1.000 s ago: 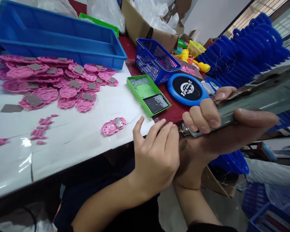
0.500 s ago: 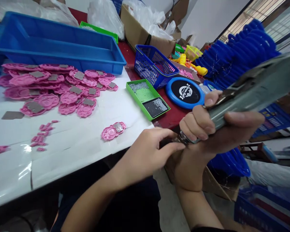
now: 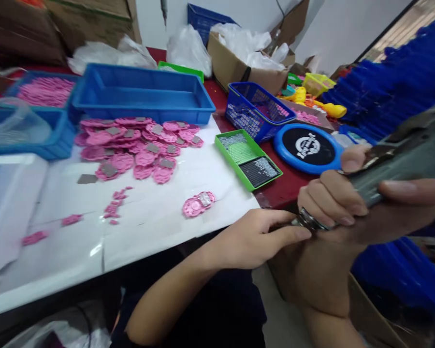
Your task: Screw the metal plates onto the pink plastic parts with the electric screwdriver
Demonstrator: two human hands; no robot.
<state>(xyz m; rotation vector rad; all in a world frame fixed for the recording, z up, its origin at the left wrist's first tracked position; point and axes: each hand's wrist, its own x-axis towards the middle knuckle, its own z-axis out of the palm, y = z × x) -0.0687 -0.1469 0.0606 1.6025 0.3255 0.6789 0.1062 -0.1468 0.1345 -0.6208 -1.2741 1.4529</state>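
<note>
My right hand [image 3: 329, 203] is wrapped round the grey-green body of a power screwdriver [image 3: 409, 154], which lies tilted with its metal nose toward my left hand. My left hand [image 3: 252, 239] pinches the tip at that nose between thumb and fingers; the bit itself is mostly hidden. On the white work surface [image 3: 159, 208] to the left lies a single pink plastic shell [image 3: 198, 204] with a silvery plate in it. Beyond it is a heap of similar pink shells [image 3: 130, 140] with grey plates. Small pink parts [image 3: 112, 208] are scattered nearer the front.
A green tray [image 3: 235, 159] of tiny metal pieces stands at the table's right corner. Behind are a long blue bin [image 3: 145, 104], a blue basket [image 3: 257, 108] and a blue-rimmed disc [image 3: 308, 147]. Stacked blue rings [image 3: 395, 77] rise at the right.
The view has swung left, so everything sits further right and more bins show at the left. Both hands keep the same hold on the screwdriver.
</note>
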